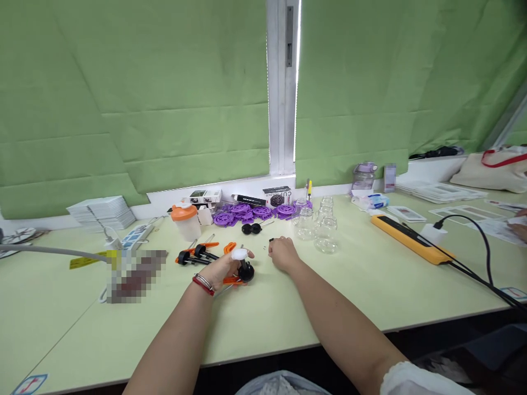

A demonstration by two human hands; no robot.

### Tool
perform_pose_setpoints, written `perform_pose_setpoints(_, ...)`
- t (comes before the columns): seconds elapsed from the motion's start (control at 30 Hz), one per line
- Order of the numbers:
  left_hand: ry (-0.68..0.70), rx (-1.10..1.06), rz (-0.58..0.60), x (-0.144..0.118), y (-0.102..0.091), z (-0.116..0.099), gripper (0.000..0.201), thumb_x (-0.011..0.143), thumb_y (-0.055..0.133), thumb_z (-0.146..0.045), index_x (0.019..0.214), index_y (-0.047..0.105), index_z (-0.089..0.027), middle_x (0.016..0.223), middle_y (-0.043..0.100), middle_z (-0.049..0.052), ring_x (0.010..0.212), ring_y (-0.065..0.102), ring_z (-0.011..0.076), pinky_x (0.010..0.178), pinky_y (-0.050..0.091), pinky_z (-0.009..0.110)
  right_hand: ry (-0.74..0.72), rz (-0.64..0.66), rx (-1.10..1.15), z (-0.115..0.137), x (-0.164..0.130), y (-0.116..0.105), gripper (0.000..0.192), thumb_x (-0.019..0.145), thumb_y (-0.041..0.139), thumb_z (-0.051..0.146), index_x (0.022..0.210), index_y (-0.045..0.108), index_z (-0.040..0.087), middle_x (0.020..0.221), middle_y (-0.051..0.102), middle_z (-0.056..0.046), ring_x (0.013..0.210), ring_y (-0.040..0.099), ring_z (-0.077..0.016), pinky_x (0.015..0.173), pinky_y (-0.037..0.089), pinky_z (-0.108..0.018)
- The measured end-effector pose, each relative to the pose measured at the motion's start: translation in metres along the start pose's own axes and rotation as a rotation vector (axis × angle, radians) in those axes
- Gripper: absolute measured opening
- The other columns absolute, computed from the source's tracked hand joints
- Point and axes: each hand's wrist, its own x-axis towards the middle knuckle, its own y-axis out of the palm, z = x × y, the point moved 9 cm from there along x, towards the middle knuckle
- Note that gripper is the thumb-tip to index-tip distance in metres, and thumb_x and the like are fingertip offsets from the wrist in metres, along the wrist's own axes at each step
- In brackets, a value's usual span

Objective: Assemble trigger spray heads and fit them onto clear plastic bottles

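Observation:
My left hand (222, 270) is closed around a black part with a round disc end (246, 272). A white piece (239, 254) shows by its thumb; whether it belongs to that part or covers a finger, I cannot tell. To the right, my right hand (284, 254) rests low over the table with curled fingers, a small black piece (271, 240) at their tips. Left of the hands lie black-capped rods (200, 251) and orange pieces (229, 248). Beyond them sits a pair of joined black discs (251, 229). Part of an orange piece is hidden under the left hand.
Purple openwork parts (241, 214) are heaped by the wall. A cup with an orange lid (185, 222) stands back left, several clear glass vessels (326, 235) back right. Farther right lie a yellow power strip (411, 240) and a black cable (488, 263). Another person's hand (519, 225) shows at the right edge.

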Motion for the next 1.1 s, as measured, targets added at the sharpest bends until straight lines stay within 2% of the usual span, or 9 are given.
perform_pose_setpoints(0.13,-0.021,0.012,-0.01,0.002,-0.001,0.003,0.055,0.074,0.047,-0.052,0.121,0.045,-0.022,0.072,0.056,0.001,0.061,0.06,0.0178,0.042,0.038,0.022,-0.028,-0.028,0.048,0.006,-0.004,-0.007,0.015,0.075,0.054,0.008,0.072,0.067,0.014,0.084,0.068,-0.012,0.088,0.054,-0.0223,0.079,0.03,-0.032)
perform_pose_setpoints(0.23,-0.024,0.015,0.004,0.004,-0.001,0.004,0.055,0.074,0.047,-0.051,0.121,0.045,-0.022,0.071,0.056,0.001,0.061,0.06,0.0177,0.044,0.04,0.023,-0.036,-0.054,0.158,0.01,-0.009,-0.011,0.02,0.079,0.047,0.01,0.082,0.066,0.015,0.082,0.068,-0.009,0.079,0.056,-0.0177,0.072,0.035,-0.029)
perform_pose_setpoints(0.33,-0.044,0.02,0.013,0.006,-0.001,0.005,0.056,0.073,0.048,-0.05,0.121,0.044,-0.022,0.07,0.056,0.001,0.059,0.059,0.0177,0.042,0.039,0.022,-0.018,-0.052,0.67,0.014,-0.014,-0.011,0.016,0.078,0.051,0.019,0.087,0.064,0.015,0.077,0.066,-0.004,0.063,0.054,-0.0124,0.06,0.038,-0.025)
perform_pose_setpoints(0.43,-0.07,0.033,0.0,0.01,-0.003,0.007,0.055,0.072,0.05,-0.052,0.117,0.046,-0.021,0.07,0.056,0.002,0.057,0.058,0.0181,0.04,0.036,0.022,0.009,0.057,1.23,0.024,-0.019,-0.003,0.018,0.071,0.063,0.026,0.084,0.065,0.015,0.073,0.066,-0.002,0.054,0.05,-0.0097,0.055,0.039,-0.025)
perform_pose_setpoints(0.57,-0.071,0.018,0.039,0.015,-0.002,0.009,0.049,0.074,0.051,-0.054,0.109,0.051,-0.02,0.07,0.058,0.005,0.057,0.058,0.0198,0.039,0.036,0.024,0.033,0.221,1.537,0.038,-0.027,0.0,0.027,0.061,0.074,0.033,0.079,0.07,0.014,0.07,0.066,-0.002,0.052,0.049,-0.0076,0.056,0.041,-0.026)
perform_pose_setpoints(0.7,-0.087,0.019,0.111,0.021,-0.003,0.013,0.046,0.076,0.046,-0.056,0.104,0.053,-0.02,0.075,0.062,0.007,0.054,0.057,0.019,0.037,0.033,0.023,0.027,0.273,1.568,0.043,-0.031,-0.003,0.031,0.056,0.079,0.032,0.079,0.071,0.014,0.068,0.063,-0.001,0.054,0.052,-0.0081,0.059,0.043,-0.028)
perform_pose_setpoints(0.87,-0.139,0.048,0.182,0.025,0.0,0.012,0.048,0.074,0.045,-0.059,0.096,0.054,-0.018,0.075,0.063,0.007,0.052,0.057,0.0182,0.039,0.036,0.025,-0.016,0.198,1.398,0.045,-0.03,-0.008,0.023,0.06,0.074,0.028,0.077,0.068,0.013,0.057,0.058,0.002,0.05,0.051,-0.0098,0.057,0.043,-0.029)
perform_pose_setpoints(1.0,-0.192,0.08,0.166,0.027,0.003,0.012,0.047,0.069,0.048,-0.059,0.091,0.054,-0.017,0.071,0.062,0.006,0.051,0.058,0.0184,0.038,0.037,0.025,-0.07,0.165,1.285,0.048,-0.027,-0.008,0.008,0.063,0.066,0.021,0.067,0.064,0.014,0.053,0.055,0.004,0.05,0.048,-0.0094,0.056,0.04,-0.026)
perform_pose_setpoints(1.1,-0.207,0.098,0.152,0.028,0.005,0.011,0.049,0.067,0.049,-0.06,0.089,0.054,-0.017,0.069,0.062,0.006,0.049,0.057,0.0178,0.036,0.035,0.023,-0.104,0.167,1.259,0.049,-0.026,-0.006,0.005,0.062,0.063,0.019,0.065,0.063,0.015,0.055,0.054,0.004,0.052,0.047,-0.0095,0.056,0.039,-0.025)
